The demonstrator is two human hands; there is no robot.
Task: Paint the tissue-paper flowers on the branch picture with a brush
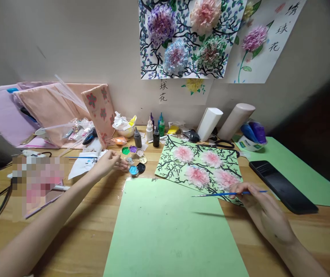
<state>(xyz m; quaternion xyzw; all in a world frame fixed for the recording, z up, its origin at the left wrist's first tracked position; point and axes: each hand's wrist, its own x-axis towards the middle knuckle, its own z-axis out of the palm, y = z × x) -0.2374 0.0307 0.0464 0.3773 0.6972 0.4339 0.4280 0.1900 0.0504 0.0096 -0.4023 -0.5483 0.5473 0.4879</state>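
Note:
My left hand (111,161) reaches over the table to the left edge of a paint palette (129,161). Its fingers are bent around that edge and partly cover it. Green, purple, pale, blue and black paints fill the palette's round wells. In my right hand (258,204) a thin blue paintbrush (228,194) is pinched, its tip pointing left above a blank green sheet (170,227). Under the brush's handle side lies a green painting (198,165) with black branches and pink puffed paper flowers. My right fingers overlap its lower right corner.
Paint bottles (156,136) stand behind the palette. A black phone (282,186) lies at the right, with scissors (224,144) behind the painting. Another blue brush (81,157) rests on white tissue (85,165) at left. Flower artworks (192,38) hang on the wall.

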